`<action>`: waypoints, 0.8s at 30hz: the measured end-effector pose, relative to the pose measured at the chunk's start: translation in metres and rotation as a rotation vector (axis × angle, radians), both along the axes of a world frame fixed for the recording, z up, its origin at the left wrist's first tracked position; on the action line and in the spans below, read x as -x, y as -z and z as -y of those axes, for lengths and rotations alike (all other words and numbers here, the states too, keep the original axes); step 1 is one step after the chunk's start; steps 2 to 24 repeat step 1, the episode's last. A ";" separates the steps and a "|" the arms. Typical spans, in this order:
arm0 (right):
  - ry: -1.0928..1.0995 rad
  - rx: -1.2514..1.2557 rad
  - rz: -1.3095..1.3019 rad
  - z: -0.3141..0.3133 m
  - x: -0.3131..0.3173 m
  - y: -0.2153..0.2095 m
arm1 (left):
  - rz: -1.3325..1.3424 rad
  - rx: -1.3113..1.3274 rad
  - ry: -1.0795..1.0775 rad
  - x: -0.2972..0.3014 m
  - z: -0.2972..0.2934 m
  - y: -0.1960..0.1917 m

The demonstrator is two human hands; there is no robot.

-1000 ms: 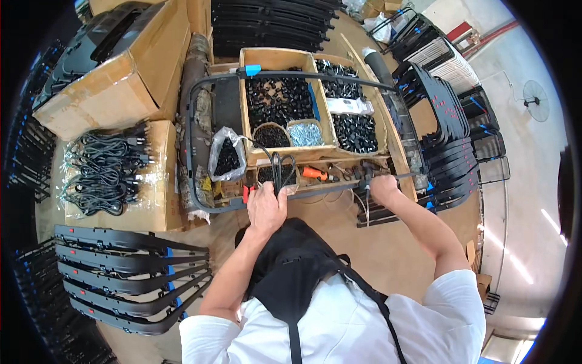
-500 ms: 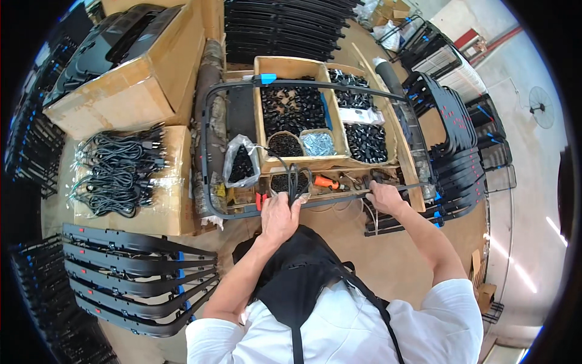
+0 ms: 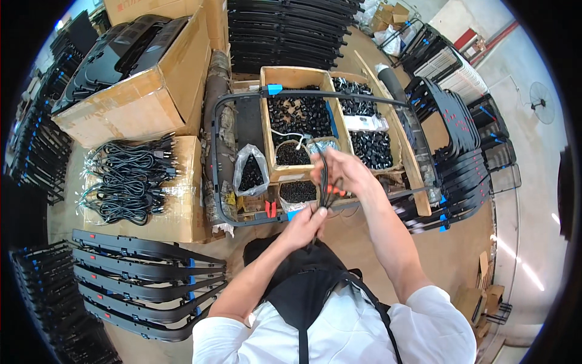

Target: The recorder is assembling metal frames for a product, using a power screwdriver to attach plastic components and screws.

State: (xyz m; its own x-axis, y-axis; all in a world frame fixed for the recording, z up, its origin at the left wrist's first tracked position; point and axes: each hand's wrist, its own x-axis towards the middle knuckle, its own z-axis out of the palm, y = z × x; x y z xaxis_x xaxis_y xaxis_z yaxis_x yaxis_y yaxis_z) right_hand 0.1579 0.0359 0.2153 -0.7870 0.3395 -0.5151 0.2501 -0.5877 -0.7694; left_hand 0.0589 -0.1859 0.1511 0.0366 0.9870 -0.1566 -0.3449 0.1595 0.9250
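Head view shows both hands lifted off the bench since half a second ago: then the left hand (image 3: 306, 221) lay low on the black frame (image 3: 213, 164) and the right hand (image 3: 342, 173) rested further right at the frame's near bar; now they have drawn together above it, with a black cable (image 3: 323, 176) stretched between them.

Left of the fingers lie a pile of coiled black cords (image 3: 130, 176) on a cardboard box (image 3: 182, 206), and below it a stack of black frames (image 3: 145, 273) on the floor; neither has shifted. Just left of the left hand stands a clear bag of small black parts (image 3: 250, 173), and a red-handled tool (image 3: 270, 208) lies at the frame's near bar.

The left hand's fingers are curled shut around the lower end of the cable, and the thumb side hides what they pinch. The right hand's fingers are bent around the cable's upper part, which runs up past the fingertips; the grip itself is hard to make out, since the back of the hand covers it. A small orange piece shows just below the right hand, too small to tell what it is.

Behind the right hand's fingers sits a wooden tray (image 3: 303, 76) full of small black parts, partly covered by the hand. Right of the fingers more black frames (image 3: 461, 170) lean in a row, bent by the lens rim.
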 end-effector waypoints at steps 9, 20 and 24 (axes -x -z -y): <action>0.067 -0.036 -0.055 -0.016 0.004 0.028 | 0.216 0.022 0.077 -0.001 -0.009 0.011; 0.067 -0.036 -0.055 -0.016 0.004 0.028 | 0.216 0.022 0.077 -0.001 -0.009 0.011; 0.067 -0.036 -0.055 -0.016 0.004 0.028 | 0.216 0.022 0.077 -0.001 -0.009 0.011</action>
